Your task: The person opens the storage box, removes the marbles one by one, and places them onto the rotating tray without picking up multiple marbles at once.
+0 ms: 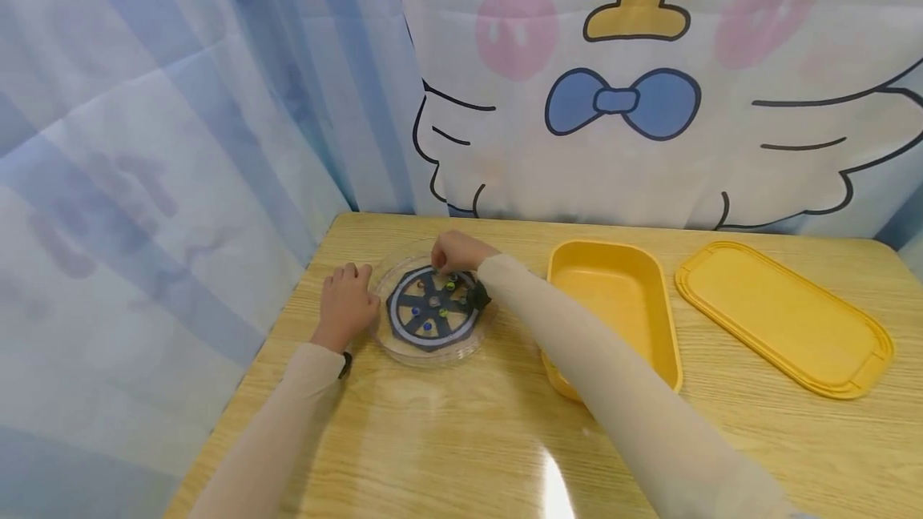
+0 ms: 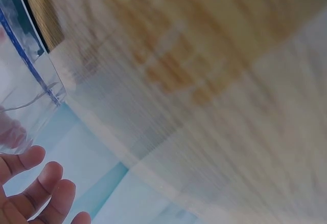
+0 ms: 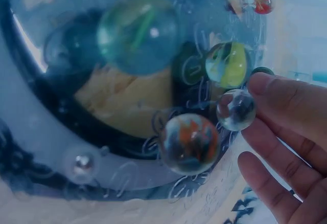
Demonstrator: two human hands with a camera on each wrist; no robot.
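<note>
A clear round dish point(image 1: 395, 356) with a dark wheel-like pattern point(image 1: 431, 343) at its base stands on the table, several glass marbles inside. My right hand point(image 1: 456, 251) reaches over its far rim. In the right wrist view, thumb and fingertips pinch a clear marble point(image 3: 236, 110). Close by lie a yellow-streaked marble point(image 3: 228, 64), an orange-and-white one point(image 3: 189, 144) and a larger green one point(image 3: 139, 34). At the dish's left side is my left hand point(image 1: 349, 303), fingers relaxed and thumb side by the rim; the left wrist view shows the fingertips loosely bent and apart.
Right of the dish, under my right forearm, is a yellow rectangular container point(image 1: 671, 335). Farther right lies its flat yellow lid point(image 1: 786, 319). A printed curtain point(image 1: 505, 150) hangs along the table's back and left edges.
</note>
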